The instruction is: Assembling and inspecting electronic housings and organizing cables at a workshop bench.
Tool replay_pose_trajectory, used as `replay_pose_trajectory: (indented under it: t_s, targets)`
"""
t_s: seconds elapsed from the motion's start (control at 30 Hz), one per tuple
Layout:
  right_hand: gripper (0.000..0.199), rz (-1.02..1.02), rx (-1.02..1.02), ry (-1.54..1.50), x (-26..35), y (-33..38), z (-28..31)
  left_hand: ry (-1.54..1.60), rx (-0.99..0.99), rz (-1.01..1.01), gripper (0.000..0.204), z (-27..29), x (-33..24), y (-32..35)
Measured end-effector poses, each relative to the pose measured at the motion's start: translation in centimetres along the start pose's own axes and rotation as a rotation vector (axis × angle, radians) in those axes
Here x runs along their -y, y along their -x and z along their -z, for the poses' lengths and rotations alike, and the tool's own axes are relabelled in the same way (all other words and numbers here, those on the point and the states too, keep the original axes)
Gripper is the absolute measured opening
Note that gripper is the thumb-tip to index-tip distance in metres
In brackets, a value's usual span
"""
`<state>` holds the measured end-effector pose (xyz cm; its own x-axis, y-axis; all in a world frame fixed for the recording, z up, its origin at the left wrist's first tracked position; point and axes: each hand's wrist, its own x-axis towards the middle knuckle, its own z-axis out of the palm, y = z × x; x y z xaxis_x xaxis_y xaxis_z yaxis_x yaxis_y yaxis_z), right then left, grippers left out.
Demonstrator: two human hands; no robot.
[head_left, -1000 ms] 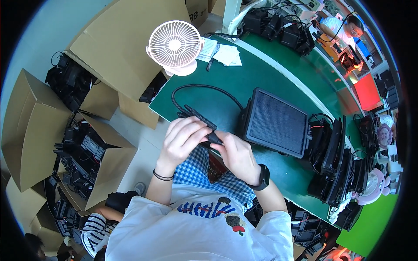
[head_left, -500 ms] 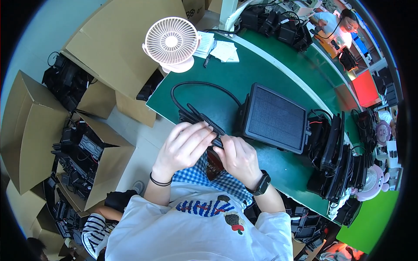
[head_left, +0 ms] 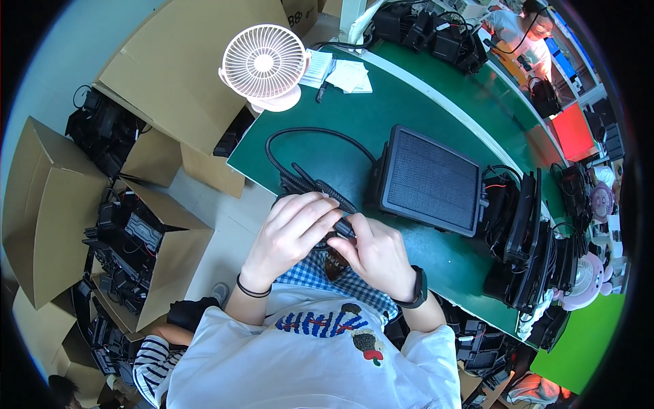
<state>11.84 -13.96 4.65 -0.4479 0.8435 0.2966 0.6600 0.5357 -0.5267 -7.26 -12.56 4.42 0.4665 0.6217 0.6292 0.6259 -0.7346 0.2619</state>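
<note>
My left hand (head_left: pixel 294 228) is closed round a bundled black cable (head_left: pixel 303 183), its fingers curled over the loops at the table's near edge. Facing it, my right hand (head_left: pixel 379 258) pinches a thick black cable end (head_left: pixel 345 228) between thumb and forefinger. My left fingertips touch that same piece, and its tip is partly hidden by them. From the bundle the cable arcs over the green table to a black box with a mesh front panel (head_left: pixel 432 180), which lies beyond my right hand.
A pink fan (head_left: pixel 264 63) and loose papers (head_left: pixel 349 76) stand at the table's far left. Several black units (head_left: pixel 521 238) are stacked at right. Open cartons (head_left: pixel 174 273) with black parts sit on the floor at left. A person (head_left: pixel 521 41) works across the green table (head_left: pixel 327 112).
My right hand has turned slightly and its thumb now shows stretched along the cable end. My left hand has barely moved and keeps its hold on the cable.
</note>
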Motion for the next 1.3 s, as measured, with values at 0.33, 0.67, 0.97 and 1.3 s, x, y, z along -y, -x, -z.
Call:
replay_pose_trajectory:
  t_s: [0.33,0.67,0.97,1.3]
  targets:
    - [0.029,-0.024,-0.038,0.008,-0.8,0.8,-0.8,0.049,-0.188,-0.23,0.034,-2.6,1.6,1.3]
    - [0.029,-0.056,0.044,-0.125,-0.8,-0.2,1.1,0.129,-0.024,-0.058,0.026,-1.1,0.0,-0.8]
    - [0.024,0.089,-0.124,0.395,0.6,-0.2,1.3,0.069,-0.029,-0.042,0.028,-1.4,0.2,-1.4]
    - [0.028,-0.075,-0.054,-0.038,-1.1,0.6,-0.1,0.02,-0.111,-0.2,0.023,-3.1,1.2,-0.8]
